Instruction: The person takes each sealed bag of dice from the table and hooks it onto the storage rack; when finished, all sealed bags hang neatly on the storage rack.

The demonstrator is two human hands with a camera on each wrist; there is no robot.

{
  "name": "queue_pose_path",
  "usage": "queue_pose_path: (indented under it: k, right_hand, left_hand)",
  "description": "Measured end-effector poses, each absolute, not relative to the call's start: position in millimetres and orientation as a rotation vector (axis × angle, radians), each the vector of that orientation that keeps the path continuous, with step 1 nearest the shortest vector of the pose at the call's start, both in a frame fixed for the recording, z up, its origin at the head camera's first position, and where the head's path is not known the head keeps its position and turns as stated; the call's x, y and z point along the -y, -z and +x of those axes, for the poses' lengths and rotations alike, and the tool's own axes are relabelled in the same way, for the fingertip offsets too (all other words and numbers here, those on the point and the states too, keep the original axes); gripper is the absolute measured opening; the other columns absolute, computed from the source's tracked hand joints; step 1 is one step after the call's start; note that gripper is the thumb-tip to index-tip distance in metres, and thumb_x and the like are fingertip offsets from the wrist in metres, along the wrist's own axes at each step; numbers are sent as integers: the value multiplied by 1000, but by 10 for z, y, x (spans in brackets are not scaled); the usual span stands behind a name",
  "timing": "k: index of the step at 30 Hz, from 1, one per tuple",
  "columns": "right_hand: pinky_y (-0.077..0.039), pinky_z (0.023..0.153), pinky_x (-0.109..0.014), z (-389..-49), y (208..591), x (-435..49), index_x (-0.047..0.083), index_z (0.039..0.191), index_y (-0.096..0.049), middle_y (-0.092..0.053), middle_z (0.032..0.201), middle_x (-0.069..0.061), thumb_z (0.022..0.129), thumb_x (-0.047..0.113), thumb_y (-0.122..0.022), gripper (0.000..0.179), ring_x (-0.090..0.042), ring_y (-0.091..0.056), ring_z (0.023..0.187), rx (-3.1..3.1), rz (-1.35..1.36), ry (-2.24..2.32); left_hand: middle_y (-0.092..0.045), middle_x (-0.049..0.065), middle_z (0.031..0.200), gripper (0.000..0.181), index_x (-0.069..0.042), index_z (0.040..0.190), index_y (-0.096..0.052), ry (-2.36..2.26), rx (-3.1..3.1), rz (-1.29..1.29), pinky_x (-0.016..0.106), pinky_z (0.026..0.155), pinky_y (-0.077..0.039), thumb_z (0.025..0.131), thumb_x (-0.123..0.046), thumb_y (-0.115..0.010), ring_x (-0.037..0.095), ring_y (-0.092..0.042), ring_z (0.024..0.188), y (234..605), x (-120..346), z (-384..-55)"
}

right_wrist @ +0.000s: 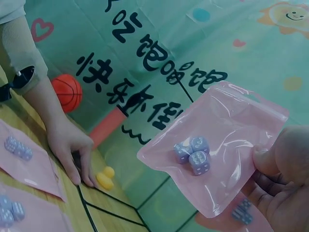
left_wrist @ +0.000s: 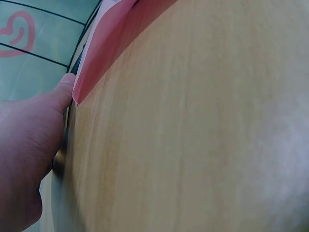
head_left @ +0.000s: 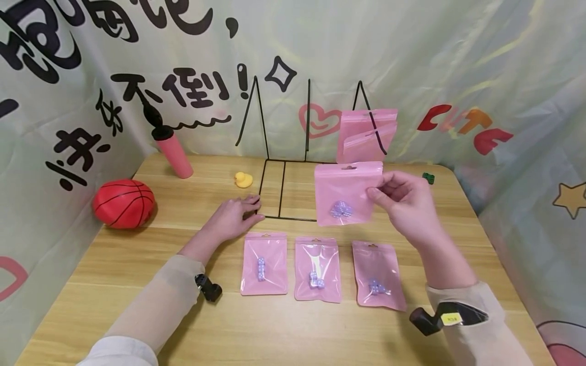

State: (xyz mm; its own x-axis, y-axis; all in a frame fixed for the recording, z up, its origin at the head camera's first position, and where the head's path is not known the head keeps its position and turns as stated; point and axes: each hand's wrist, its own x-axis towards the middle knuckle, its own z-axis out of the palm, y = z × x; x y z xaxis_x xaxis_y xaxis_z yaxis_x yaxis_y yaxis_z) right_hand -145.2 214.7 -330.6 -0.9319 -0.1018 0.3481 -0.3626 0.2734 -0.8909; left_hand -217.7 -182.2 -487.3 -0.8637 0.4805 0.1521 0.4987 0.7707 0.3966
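In the head view my right hand [head_left: 409,206] pinches the right edge of a pink zip bag [head_left: 327,190] between thumb and fingers. Purple-blue dice [right_wrist: 199,162] show through its front in the right wrist view. The bag is upright above the right part of a black wire rack [head_left: 280,190]. My left hand [head_left: 231,216] holds the rack's front left corner, low at the tabletop, thumb and fingers on either side of the wire. At least two pink bags [head_left: 345,122] hang on the rack's right prong. Three more dice bags [head_left: 274,243] lie in a row in front.
A red basketball [head_left: 123,203] and a pink cylinder with a black top [head_left: 176,155] stand at the left of the wooden table [head_left: 293,330]. A yellow rubber duck [head_left: 243,180] sits beside the rack. A small green object [head_left: 428,178] lies behind my right hand.
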Motion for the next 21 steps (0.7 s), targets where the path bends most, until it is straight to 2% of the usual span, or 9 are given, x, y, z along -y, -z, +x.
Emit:
queue_pose_path:
  k: [8,16,21]
  right_hand:
    - [-48,57,-20,-1538,3326,-1886,-10,94,-68,-72,82,-8,94,-11,-73,5,-15,-60,67,2279,482,-1806]
    - [-56,64,-22,-1633,3339,-1660,-13,93,-66,-70,81,-8,93,-14,-71,5,-14,-62,71,2213,510,-1876]
    - [-56,65,-21,-1694,3358,-1542,-14,93,-66,-71,81,-5,92,-17,-70,5,-14,-65,73,2174,510,-1906]
  left_hand:
    - [-53,11,155,55,-6,143,-65,682,2930,-802,55,121,-35,104,-46,-68,35,-46,146,4857,1820,-2163]
    - [-51,11,156,55,-7,143,-64,684,2941,-794,55,121,-35,105,-47,-67,35,-47,145,4861,1824,-2172]
    - [-52,11,155,56,-7,143,-65,668,2945,-797,55,120,-36,105,-49,-66,35,-48,145,4873,1833,-2179]
